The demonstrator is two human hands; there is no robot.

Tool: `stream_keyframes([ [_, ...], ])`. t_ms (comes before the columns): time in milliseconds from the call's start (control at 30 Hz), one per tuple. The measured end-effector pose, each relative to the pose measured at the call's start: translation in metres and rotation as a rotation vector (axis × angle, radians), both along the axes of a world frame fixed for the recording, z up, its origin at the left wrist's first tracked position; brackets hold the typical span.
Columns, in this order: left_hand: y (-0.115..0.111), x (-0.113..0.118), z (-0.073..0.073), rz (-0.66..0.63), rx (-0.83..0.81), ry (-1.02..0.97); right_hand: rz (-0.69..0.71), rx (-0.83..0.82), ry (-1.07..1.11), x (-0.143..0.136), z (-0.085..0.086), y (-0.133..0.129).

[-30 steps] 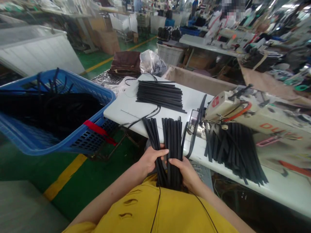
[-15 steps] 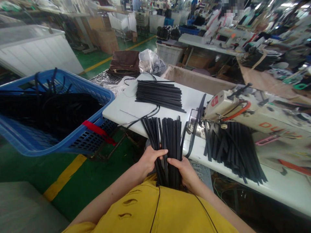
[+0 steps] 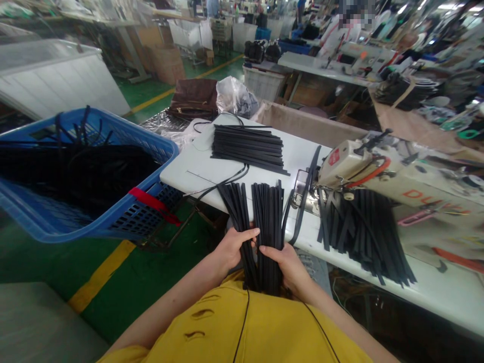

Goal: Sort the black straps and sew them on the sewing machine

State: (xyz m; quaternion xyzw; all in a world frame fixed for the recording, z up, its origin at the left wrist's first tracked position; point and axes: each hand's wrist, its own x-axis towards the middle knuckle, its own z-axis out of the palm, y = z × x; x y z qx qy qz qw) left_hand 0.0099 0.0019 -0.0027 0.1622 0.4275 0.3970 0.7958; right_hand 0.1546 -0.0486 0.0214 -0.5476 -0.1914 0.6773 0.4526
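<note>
Black flat strips are held upright in two bunches at the near edge of the white table (image 3: 200,166). My left hand (image 3: 236,244) is closed round the smaller left bunch (image 3: 238,206), its thumb pointing right across the strips. Round the thicker right bunch (image 3: 269,217) my right hand (image 3: 289,262) is closed, thumb on the front. The bunches fan apart at the top and come close together between the hands; their lower ends rest near the yellow shirt. Behind them a neat pile of black strips (image 3: 247,146) lies on the table.
A sewing machine (image 3: 363,166) stands at the right, with a heap of black strips (image 3: 366,232) beneath its arm. One long strip (image 3: 308,194) lies by the needle plate. At the left, a blue basket (image 3: 132,222) holds more black strips. A person (image 3: 336,35) is in the background.
The gap between the two bunches has widened at the top, and some strips have gone over to the left bunch. Both hands have hardly moved.
</note>
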Motion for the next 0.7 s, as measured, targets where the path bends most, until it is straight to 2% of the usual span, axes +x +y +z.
stream_keyframes([
  [133, -0.0010, 0.0007, 0.0011, -0.021, 0.063, -0.012, 0.003, -0.015, 0.007, 0.0006, -0.0004, -0.0015],
  [300, -0.0010, 0.0011, -0.0023, 0.034, 0.047, 0.036, -0.011, -0.019, 0.006, 0.0009, 0.0018, -0.0007],
  [700, -0.0011, -0.0031, -0.0046, 0.041, -0.001, -0.005, -0.036, -0.039, 0.027, -0.0002, 0.0066, -0.0022],
])
